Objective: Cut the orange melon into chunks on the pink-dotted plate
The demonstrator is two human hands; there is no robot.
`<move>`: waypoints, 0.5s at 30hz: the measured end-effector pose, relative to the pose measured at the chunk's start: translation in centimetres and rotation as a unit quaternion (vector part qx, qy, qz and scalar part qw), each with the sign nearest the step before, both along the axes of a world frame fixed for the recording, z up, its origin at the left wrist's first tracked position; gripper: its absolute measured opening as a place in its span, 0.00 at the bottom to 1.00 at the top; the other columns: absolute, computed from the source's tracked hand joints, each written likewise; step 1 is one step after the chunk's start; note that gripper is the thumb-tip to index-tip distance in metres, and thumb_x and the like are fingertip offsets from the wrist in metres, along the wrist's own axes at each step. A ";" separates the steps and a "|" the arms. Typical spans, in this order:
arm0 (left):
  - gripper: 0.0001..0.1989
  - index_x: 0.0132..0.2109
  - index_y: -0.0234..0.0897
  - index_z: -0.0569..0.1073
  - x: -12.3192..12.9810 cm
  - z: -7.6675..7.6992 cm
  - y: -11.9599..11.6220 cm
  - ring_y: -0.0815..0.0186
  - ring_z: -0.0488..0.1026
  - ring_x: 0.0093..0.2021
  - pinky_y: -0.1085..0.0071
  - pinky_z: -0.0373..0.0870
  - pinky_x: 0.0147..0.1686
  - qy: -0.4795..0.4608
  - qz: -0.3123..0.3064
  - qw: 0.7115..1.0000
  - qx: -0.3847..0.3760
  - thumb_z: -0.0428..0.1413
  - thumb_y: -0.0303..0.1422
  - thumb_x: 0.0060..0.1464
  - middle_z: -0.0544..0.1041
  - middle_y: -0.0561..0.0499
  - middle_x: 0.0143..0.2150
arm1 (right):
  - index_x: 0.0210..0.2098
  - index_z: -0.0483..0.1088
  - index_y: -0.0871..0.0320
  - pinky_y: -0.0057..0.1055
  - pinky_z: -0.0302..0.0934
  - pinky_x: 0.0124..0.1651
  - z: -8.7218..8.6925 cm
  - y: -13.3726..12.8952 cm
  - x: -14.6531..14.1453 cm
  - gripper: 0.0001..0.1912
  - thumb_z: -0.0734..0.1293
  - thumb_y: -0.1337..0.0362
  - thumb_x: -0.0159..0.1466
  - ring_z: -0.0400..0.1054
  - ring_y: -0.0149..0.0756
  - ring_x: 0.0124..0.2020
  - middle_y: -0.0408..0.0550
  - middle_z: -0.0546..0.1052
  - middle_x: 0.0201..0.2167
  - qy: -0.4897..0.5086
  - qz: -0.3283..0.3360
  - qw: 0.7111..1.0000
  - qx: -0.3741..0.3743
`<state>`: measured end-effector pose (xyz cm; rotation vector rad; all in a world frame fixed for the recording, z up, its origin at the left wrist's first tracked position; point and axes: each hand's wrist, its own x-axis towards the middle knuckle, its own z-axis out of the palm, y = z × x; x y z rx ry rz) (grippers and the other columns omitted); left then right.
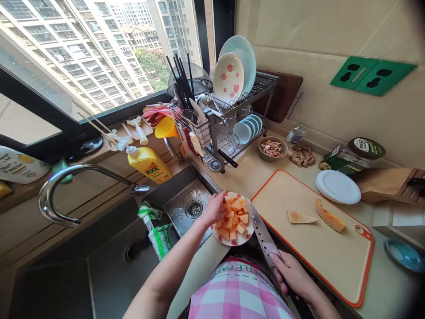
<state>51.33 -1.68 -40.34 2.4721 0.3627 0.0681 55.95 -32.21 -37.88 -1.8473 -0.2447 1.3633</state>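
My left hand [215,208] is at the left rim of a plate [232,241] with a red pattern, its fingers bent over orange fruit cubes [236,217]; whether they pinch a cube or the rim is too small to tell. My right hand [288,271] is wrapped round the handle of a knife [264,237] with holes in its blade. The blade's tip is beside the plate's right rim. To the right, a cutting board [308,252] with an orange edge bears a pale rind piece [302,217] and a longer orange melon piece [332,219].
The sink [116,266] and faucet [86,170] are at the left, with a green-and-white cloth [161,239] on the divider. A dish rack [215,133] stands behind. A bowl [272,155], white plates [338,187] and a knife block [385,184] lie beyond the board.
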 end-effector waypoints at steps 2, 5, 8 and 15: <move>0.35 0.61 0.38 0.58 -1.2 -0.4 -1.1 0.55 0.65 0.48 0.57 0.60 0.50 -0.045 -0.022 0.998 0.023 0.52 0.23 0.43 0.73 0.46 0.44 | 0.27 0.55 0.55 0.21 0.51 0.16 0.2 0.1 0.0 0.22 0.55 0.41 0.59 0.57 0.23 0.10 0.32 0.63 0.14 0.004 0.005 1.000 0.002; 0.28 0.60 0.41 0.60 -3.4 -1.6 -2.6 0.56 0.64 0.52 0.58 0.58 0.51 -0.110 -0.046 0.992 0.049 0.49 0.24 0.50 0.73 0.46 0.49 | 0.28 0.55 0.55 0.21 0.51 0.17 0.2 0.2 0.2 0.22 0.56 0.42 0.60 0.57 0.22 0.10 0.32 0.63 0.14 0.004 0.018 1.000 -0.004; 0.22 0.57 0.41 0.63 -5.0 -3.1 -3.6 0.58 0.66 0.51 0.60 0.59 0.50 -0.164 -0.038 0.982 0.081 0.47 0.25 0.56 0.74 0.47 0.48 | 0.28 0.55 0.55 0.21 0.52 0.17 -0.1 0.4 0.3 0.22 0.53 0.42 0.61 0.58 0.23 0.10 0.32 0.63 0.14 -0.009 0.034 0.999 -0.010; 0.16 0.51 0.39 0.67 -5.7 -5.3 -4.7 0.61 0.69 0.46 0.59 0.62 0.50 -0.217 0.043 0.970 0.100 0.47 0.26 0.57 0.76 0.46 0.44 | 0.27 0.54 0.55 0.22 0.51 0.17 -0.1 1.1 0.4 0.25 0.53 0.39 0.59 0.57 0.23 0.10 0.33 0.64 0.14 -0.010 0.073 0.997 -0.027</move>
